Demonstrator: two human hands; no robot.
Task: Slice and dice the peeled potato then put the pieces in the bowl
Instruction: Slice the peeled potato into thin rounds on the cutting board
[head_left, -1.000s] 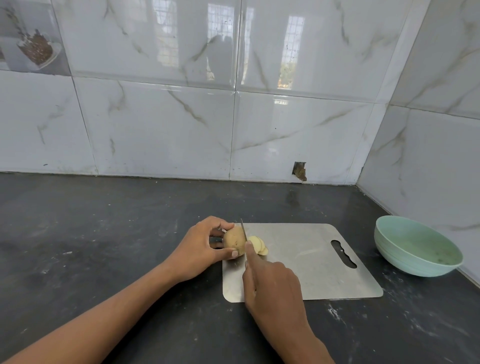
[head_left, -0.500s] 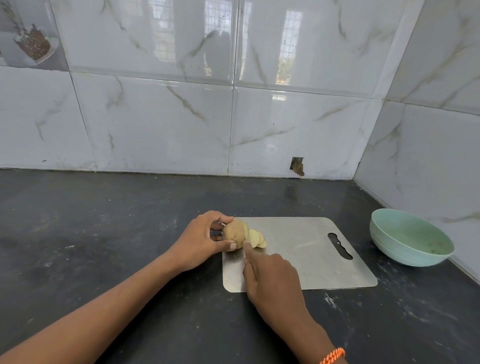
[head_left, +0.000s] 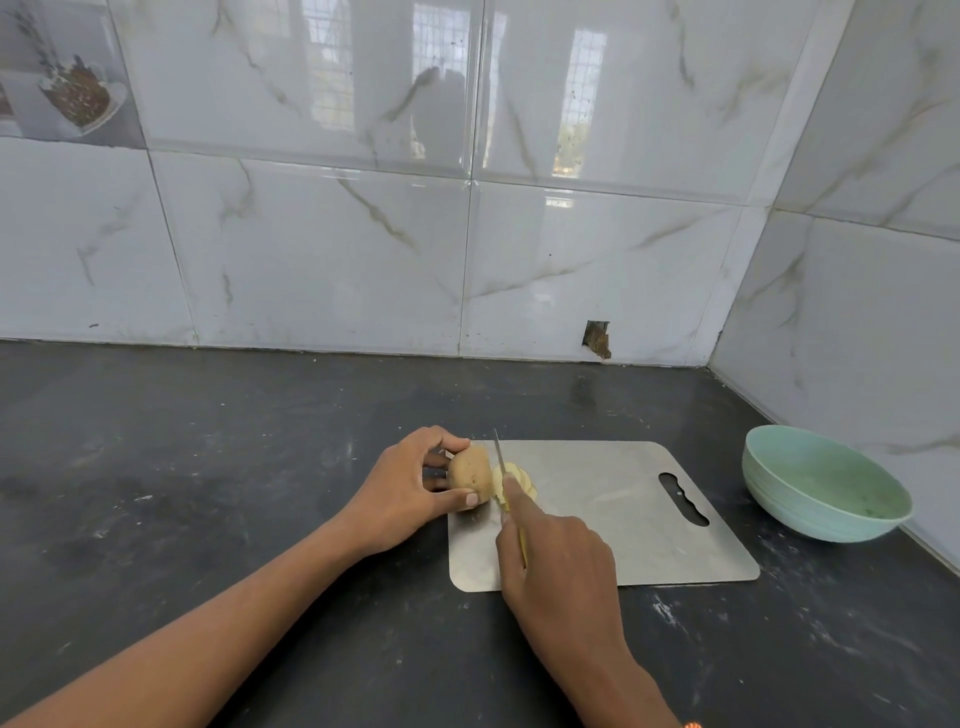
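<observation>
Steel board (head_left: 613, 514); round tan potato (head_left: 470, 473)

board: the cutting board (head_left: 623, 514) lies on the counter (head_left: 208, 493), right of centre, handle slot toward the right

potato: potato (head_left: 470, 473) sits at the board's far left corner, partly hanging over the left edge

slices: cut slices (head_left: 514, 480) lie on the board just right of the potato

knife: knife (head_left: 500, 467) stands between potato and slices

left hand: left hand (head_left: 405, 488) is left of the potato, gripping it

right hand: right hand (head_left: 558, 566) is over the board's near left part, holding the knife

bowl: bowl (head_left: 826, 486) is on the counter right of the board, apart from it, by the right wall (head_left: 857, 286)

back wall: back wall (head_left: 363, 234) stands behind everything
</observation>
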